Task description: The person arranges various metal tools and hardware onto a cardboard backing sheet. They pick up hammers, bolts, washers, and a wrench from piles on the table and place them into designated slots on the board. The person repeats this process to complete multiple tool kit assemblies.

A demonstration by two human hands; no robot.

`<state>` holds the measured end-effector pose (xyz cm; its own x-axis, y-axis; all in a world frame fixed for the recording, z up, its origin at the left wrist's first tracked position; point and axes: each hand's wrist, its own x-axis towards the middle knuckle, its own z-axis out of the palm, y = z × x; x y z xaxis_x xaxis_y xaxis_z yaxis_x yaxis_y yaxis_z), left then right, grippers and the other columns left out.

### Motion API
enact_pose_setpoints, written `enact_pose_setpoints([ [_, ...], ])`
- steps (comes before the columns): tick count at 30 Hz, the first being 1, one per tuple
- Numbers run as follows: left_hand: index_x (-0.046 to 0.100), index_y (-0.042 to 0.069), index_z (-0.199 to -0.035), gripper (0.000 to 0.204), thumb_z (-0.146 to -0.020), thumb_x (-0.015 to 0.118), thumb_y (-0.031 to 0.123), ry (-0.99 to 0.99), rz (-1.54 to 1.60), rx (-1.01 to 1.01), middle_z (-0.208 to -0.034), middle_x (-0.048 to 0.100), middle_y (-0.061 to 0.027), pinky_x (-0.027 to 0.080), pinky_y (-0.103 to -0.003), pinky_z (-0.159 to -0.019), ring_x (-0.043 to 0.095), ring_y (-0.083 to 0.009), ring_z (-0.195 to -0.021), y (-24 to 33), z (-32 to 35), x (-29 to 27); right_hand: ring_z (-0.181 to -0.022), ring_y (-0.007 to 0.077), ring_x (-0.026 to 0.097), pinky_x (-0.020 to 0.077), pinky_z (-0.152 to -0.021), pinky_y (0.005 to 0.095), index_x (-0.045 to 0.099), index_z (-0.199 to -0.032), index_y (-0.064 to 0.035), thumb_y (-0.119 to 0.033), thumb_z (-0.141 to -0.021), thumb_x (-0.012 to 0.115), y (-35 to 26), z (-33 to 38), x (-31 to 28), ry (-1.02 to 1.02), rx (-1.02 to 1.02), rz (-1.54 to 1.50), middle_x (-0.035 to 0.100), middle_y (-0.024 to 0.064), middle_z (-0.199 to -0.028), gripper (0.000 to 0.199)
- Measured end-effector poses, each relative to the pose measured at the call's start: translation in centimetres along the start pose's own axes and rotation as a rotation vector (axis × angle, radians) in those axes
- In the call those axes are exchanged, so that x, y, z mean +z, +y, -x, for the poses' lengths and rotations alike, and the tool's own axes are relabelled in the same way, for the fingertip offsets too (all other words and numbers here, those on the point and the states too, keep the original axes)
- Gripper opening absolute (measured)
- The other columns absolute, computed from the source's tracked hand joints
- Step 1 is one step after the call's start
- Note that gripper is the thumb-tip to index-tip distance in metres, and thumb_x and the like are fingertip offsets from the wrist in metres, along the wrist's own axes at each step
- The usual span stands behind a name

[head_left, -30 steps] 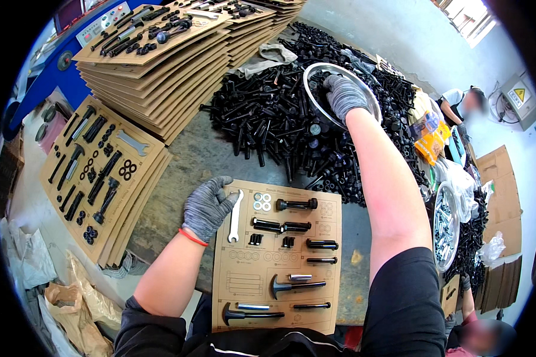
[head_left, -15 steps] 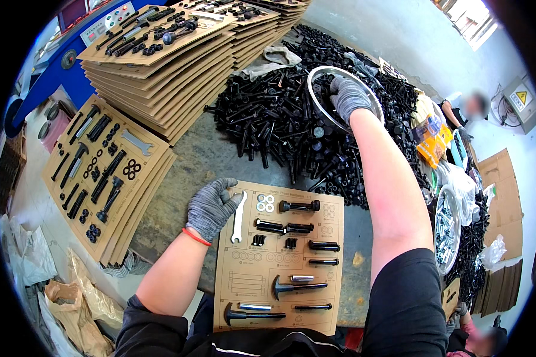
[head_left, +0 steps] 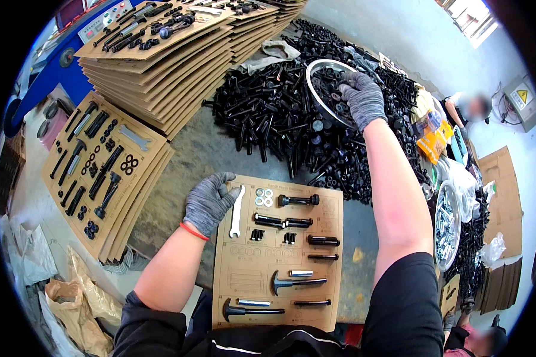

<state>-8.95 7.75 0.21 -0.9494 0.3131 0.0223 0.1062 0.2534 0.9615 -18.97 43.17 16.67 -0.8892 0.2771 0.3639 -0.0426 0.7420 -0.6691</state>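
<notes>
My left hand [head_left: 209, 204], in a grey glove, grips the upper left edge of a printed cardboard sheet [head_left: 244, 238], its thumb beside an open-end wrench [head_left: 237, 213]. Black bolts [head_left: 298, 200], pale washers [head_left: 264, 197], small black screws and two T-handled black parts [head_left: 298, 282] lie on the sheet, along with silver pins [head_left: 253, 302]. My gloved right hand [head_left: 363, 98] is over the right side of a round metal bowl [head_left: 313, 95] of dark rings [head_left: 327, 83]. Its fingers are bent together; whatever they hold is too small to make out.
Black bolts [head_left: 262, 119] are heaped around the bowl. Loaded cardboard sheets are stacked at left [head_left: 143, 178] and far left [head_left: 161, 89]. A second bowl [head_left: 446, 226] of silver parts stands at right, near plastic bags [head_left: 461, 193]. Two other people are at the right edge.
My right hand has drawn back from inside the bowl toward its right rim, uncovering the dark rings. My left hand stays on the cardboard sheet, which has barely shifted.
</notes>
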Motion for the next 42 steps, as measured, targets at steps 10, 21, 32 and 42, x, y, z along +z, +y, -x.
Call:
enact_pose_setpoints([
  [10,0.064,0.006,-0.111,0.037,-0.076,0.076,0.008,-0.086,-0.302,0.428,-0.088,0.063,-0.0053,0.050,-0.028,-0.075,0.060,-0.0186,-0.079,4.8,5.5,-0.6,-0.083,0.0279,0.067,0.0546,-0.078,0.0368,0.069,-0.097,-0.0084,-0.019,-0.086,0.067,-5.1,26.9,0.6,-0.627,-0.242,0.112,0.070,0.0108,-0.088,0.015],
  [21,0.071,0.018,-0.107,0.039,-0.071,0.077,0.031,-0.366,-0.724,0.708,-0.133,0.054,-0.0107,0.028,-0.047,-0.112,0.031,-0.0367,-0.138,4.1,10.8,2.5,-0.083,0.0317,0.065,0.0533,-0.074,0.0408,0.064,-0.108,-0.0055,-0.025,-0.085,0.068,-2.7,33.4,1.4,-0.471,-0.112,0.267,0.065,0.0165,-0.092,0.030],
  [32,0.073,0.014,-0.106,0.035,-0.076,0.072,0.031,-0.363,-0.838,0.630,-0.131,0.057,-0.0119,0.026,-0.045,-0.114,0.030,-0.0365,-0.138,4.6,10.7,3.1,-0.138,0.0428,0.022,0.0147,-0.112,0.0574,0.064,-0.123,-0.0225,-0.054,-0.082,0.063,-3.7,36.2,1.3,-0.607,-0.229,0.491,0.030,0.0165,-0.151,0.052],
  [42,0.072,0.017,-0.111,0.038,-0.076,0.073,0.033,-0.355,-0.761,0.634,-0.132,0.055,-0.0112,0.026,-0.044,-0.114,0.032,-0.0356,-0.138,4.4,10.6,3.2,-0.138,0.0413,0.022,0.0145,-0.111,0.0579,0.065,-0.121,-0.0211,-0.050,-0.083,0.063,-2.9,36.3,0.3,-0.519,-0.241,0.505,0.031,0.0158,-0.150,0.048],
])
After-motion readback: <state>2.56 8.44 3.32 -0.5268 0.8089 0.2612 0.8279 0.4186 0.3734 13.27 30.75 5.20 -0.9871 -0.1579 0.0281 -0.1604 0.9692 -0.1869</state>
